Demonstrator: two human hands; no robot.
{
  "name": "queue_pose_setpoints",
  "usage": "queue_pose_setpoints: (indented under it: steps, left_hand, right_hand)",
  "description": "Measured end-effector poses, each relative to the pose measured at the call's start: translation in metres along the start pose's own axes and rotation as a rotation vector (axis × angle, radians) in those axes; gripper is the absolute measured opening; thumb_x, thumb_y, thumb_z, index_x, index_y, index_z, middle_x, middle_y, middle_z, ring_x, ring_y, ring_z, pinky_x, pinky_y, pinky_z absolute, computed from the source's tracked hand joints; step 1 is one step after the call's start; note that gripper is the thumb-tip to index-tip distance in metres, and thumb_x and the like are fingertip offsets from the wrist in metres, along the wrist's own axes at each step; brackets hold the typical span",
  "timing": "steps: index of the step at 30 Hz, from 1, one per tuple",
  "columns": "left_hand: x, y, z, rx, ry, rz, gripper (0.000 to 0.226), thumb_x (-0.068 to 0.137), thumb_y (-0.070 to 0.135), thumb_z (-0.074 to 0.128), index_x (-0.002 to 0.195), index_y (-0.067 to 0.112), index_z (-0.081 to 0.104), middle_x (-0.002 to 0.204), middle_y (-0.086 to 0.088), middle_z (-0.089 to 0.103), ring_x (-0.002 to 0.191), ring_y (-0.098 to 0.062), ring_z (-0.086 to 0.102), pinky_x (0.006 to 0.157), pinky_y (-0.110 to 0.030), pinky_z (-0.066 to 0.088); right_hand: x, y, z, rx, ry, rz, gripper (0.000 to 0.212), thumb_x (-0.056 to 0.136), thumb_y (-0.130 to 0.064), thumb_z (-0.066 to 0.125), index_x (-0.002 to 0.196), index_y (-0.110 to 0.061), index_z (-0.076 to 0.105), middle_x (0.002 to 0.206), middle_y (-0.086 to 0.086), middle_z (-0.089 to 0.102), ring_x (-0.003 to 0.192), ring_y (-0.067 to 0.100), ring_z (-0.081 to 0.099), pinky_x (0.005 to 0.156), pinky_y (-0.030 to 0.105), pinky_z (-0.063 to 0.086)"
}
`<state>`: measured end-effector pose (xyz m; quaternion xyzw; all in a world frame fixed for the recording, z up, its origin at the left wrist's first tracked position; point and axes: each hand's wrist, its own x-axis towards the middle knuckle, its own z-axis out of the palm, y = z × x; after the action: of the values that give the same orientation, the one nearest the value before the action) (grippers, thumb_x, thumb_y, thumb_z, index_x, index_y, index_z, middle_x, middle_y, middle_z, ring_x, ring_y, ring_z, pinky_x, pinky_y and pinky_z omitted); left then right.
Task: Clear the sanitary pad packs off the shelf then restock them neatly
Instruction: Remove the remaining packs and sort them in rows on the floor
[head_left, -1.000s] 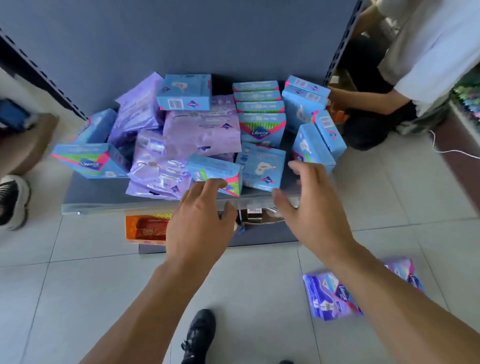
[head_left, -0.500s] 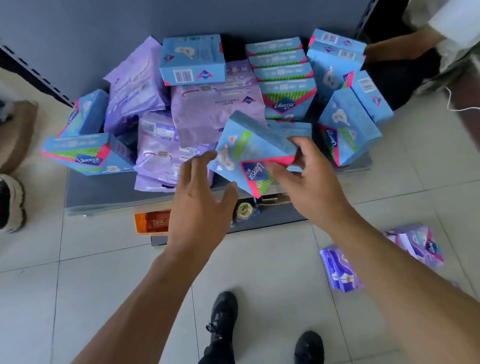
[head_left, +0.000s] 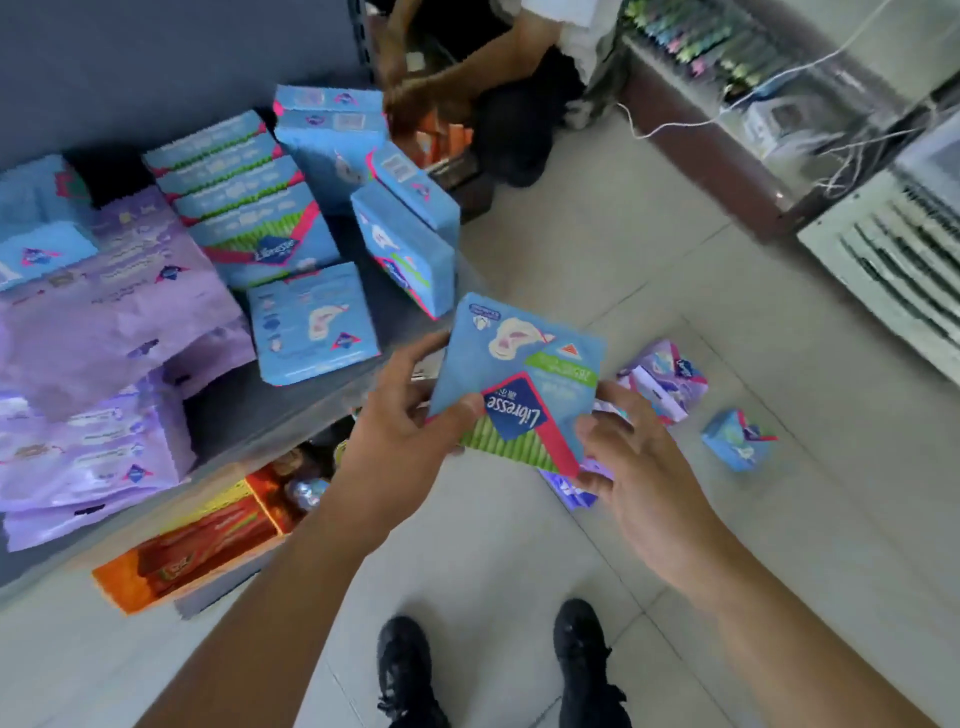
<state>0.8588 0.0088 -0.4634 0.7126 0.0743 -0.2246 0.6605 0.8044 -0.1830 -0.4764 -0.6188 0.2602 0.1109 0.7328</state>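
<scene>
Lifted off shelf (head_left: 291, 410), blue pack (head_left: 519, 374), gripped by both hands (head_left: 410, 441).

Held pack (head_left: 519, 379): light blue, green stripes, pink band (navy logo patch); shelf packs (head_left: 104, 322) lilac.

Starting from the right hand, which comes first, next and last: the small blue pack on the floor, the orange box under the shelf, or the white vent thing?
1. Small blue pack, on the floor just beyond the right hand.
2. Orange box, under the shelf, across to the left.
3. White vent unit, far upper right.
</scene>
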Motion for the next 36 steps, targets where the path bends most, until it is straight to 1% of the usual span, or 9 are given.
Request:
queue_pose_setpoints:
  steps: [4,8,10,14,18,25,29,33,36]
  left_hand:
    - [0.022,0.001,0.087,0.056,-0.251,-0.041,0.051,0.086,0.000,0.065,0.124,0.033,0.058,0.099,-0.001,0.072,0.080,-0.010,0.062,0.061,-0.015,0.046]
    - [0.057,-0.010,0.193,0.229,-0.579,-0.170,0.054,0.079,-0.001,0.071,0.117,0.035,0.062,0.097,-0.005,0.075,0.079,-0.015,0.065,0.074,-0.026,0.050]
    - [0.075,-0.023,0.250,0.255,-0.591,-0.206,0.050,0.082,0.003,0.071,0.118,0.034,0.057,0.091,-0.003,0.074,0.072,-0.011,0.067,0.065,-0.021,0.050]
    - [0.106,-0.079,0.351,0.301,-0.413,-0.264,0.046,0.082,0.034,0.074,0.122,0.035,0.051,0.104,0.010,0.068,0.081,0.001,0.065,0.065,-0.020,0.043]
    - [0.126,-0.172,0.439,0.308,-0.456,-0.511,0.039,0.082,0.030,0.075,0.115,0.030,0.055,0.104,0.003,0.070,0.091,-0.012,0.068,0.070,-0.030,0.048]
    - [0.206,-0.330,0.523,0.603,-0.444,-0.459,0.029,0.090,0.017,0.066,0.117,0.025,0.056,0.098,-0.002,0.073,0.077,-0.006,0.068,0.066,-0.023,0.050]
    - [0.262,-0.408,0.544,0.771,-0.498,-0.406,0.037,0.090,0.020,0.067,0.126,0.019,0.058,0.097,-0.005,0.073,0.082,-0.016,0.070,0.069,-0.027,0.050]
    - [0.314,-0.472,0.563,0.936,-0.475,-0.255,0.038,0.091,0.020,0.064,0.128,0.017,0.059,0.102,-0.007,0.072,0.093,-0.025,0.069,0.082,-0.035,0.053]
    - [0.331,-0.501,0.575,1.016,-0.472,-0.161,0.038,0.090,0.016,0.062,0.128,0.016,0.059,0.109,-0.010,0.071,0.100,-0.027,0.065,0.084,-0.027,0.047]
  right_hand:
    - [-0.010,0.003,-0.089,0.054,0.218,-0.038,0.060,0.075,-0.028,0.073,0.128,-0.042,0.047,0.103,-0.014,0.064,0.087,0.000,0.065,0.081,0.029,0.049]
    - [-0.015,0.023,-0.184,-0.046,0.149,-0.013,0.053,0.076,-0.041,0.072,0.126,-0.038,0.053,0.118,-0.005,0.067,0.108,0.013,0.065,0.090,0.034,0.052]
    - [-0.011,0.044,-0.229,0.071,0.149,0.039,0.042,0.086,-0.031,0.069,0.124,-0.024,0.055,0.115,0.001,0.070,0.106,0.022,0.067,0.092,0.044,0.053]
    - [0.013,0.102,-0.323,0.492,0.505,0.197,0.040,0.085,-0.016,0.072,0.118,-0.011,0.050,0.103,0.007,0.070,0.086,0.024,0.070,0.089,0.048,0.051]
    - [0.050,0.168,-0.398,0.697,0.624,0.298,0.038,0.087,-0.013,0.069,0.116,-0.023,0.047,0.104,0.004,0.070,0.089,0.023,0.071,0.086,0.041,0.054]
    - [0.133,0.315,-0.491,0.120,0.566,0.580,0.021,0.090,-0.035,0.063,0.105,-0.022,0.058,0.099,-0.005,0.066,0.076,0.007,0.059,0.067,0.023,0.042]
    - [0.196,0.391,-0.518,0.052,0.530,0.603,0.025,0.090,-0.027,0.064,0.113,-0.022,0.056,0.097,0.001,0.071,0.077,0.013,0.064,0.056,0.023,0.039]
    - [0.261,0.442,-0.530,-0.002,0.574,0.558,0.030,0.088,-0.023,0.065,0.116,-0.019,0.054,0.105,0.002,0.068,0.090,0.023,0.064,0.067,0.026,0.045]
    - [0.289,0.463,-0.533,-0.111,0.624,0.552,0.030,0.090,-0.025,0.064,0.115,-0.012,0.055,0.101,-0.002,0.062,0.088,0.018,0.057,0.060,0.024,0.035]
